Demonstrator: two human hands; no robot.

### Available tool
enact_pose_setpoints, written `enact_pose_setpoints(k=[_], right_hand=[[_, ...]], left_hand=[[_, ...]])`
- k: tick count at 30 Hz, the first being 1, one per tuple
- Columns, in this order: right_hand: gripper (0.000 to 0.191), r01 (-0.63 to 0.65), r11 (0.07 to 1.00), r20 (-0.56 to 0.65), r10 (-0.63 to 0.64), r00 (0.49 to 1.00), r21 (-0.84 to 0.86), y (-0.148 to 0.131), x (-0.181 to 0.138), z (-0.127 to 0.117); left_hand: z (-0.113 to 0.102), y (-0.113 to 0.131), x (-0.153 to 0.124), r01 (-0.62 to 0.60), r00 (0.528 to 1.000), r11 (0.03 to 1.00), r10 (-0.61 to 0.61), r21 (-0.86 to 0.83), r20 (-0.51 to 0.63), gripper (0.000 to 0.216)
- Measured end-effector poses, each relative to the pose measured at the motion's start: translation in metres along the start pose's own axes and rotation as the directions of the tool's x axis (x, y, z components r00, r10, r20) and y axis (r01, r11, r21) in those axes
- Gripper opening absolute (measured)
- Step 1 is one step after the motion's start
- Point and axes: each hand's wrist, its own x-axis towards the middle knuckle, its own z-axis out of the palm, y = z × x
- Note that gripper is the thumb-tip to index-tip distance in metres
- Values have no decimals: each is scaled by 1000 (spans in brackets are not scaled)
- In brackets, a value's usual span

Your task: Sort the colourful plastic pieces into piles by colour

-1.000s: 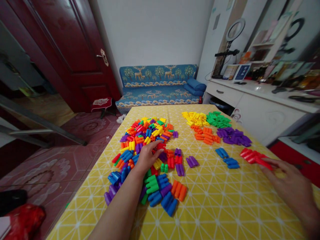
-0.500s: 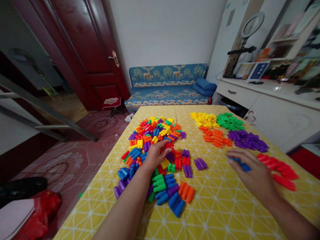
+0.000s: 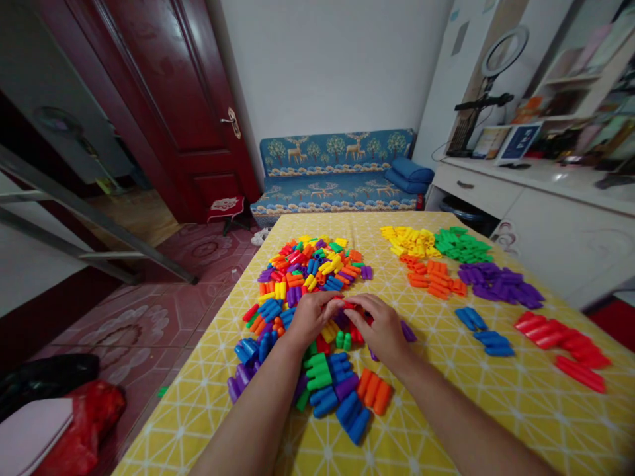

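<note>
My left hand (image 3: 313,316) and my right hand (image 3: 381,325) meet over the near part of a mixed pile of coloured plastic building blocks (image 3: 317,264). Between their fingertips is a red finger-shaped block (image 3: 349,305), pinched from both sides and mostly covered. Under and beside the hands lie a green block (image 3: 317,371), an orange block (image 3: 374,390) and blue blocks (image 3: 353,418). Two blue blocks (image 3: 493,343) lie apart at the right, left of a group of red blocks (image 3: 563,337).
Further groups sorted by colour lie at the far right: yellow (image 3: 407,240), green (image 3: 462,244), orange (image 3: 436,279) and purple (image 3: 500,284). The table has a yellow patterned cloth (image 3: 426,430). Beyond it stands a blue sofa (image 3: 332,188); a white cabinet (image 3: 560,218) is at the right.
My right hand has left the blue blocks at the right and moved left to my left hand. Both now hold the red block, and the blue blocks lie uncovered on the cloth.
</note>
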Motion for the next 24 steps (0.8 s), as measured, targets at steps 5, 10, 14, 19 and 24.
enact_pose_setpoints(k=[5, 10, 14, 19, 24], right_hand=[[17, 6, 1000, -7, -6, 1000, 24, 1, -3, -1], [16, -20, 998, 19, 19, 1000, 52, -1, -5, -1], [15, -47, 992, -25, 50, 998, 113, 0, -6, -2], [14, -75, 993, -43, 79, 996, 91, 4, -6, -2], [20, -89, 994, -36, 92, 995, 65, 10, -6, -6]], left_hand=[[1, -2, -1, -9, 1000, 1000, 8, 26, 26, 37], [1, -2, -1, -62, 998, 998, 62, -21, -3, 27], [1, 2, -2, -137, 989, 990, 136, -22, -49, 27], [1, 2, -3, -174, 985, 985, 174, -3, -18, 27], [4, -2, -4, -154, 987, 988, 155, 28, -43, 30]])
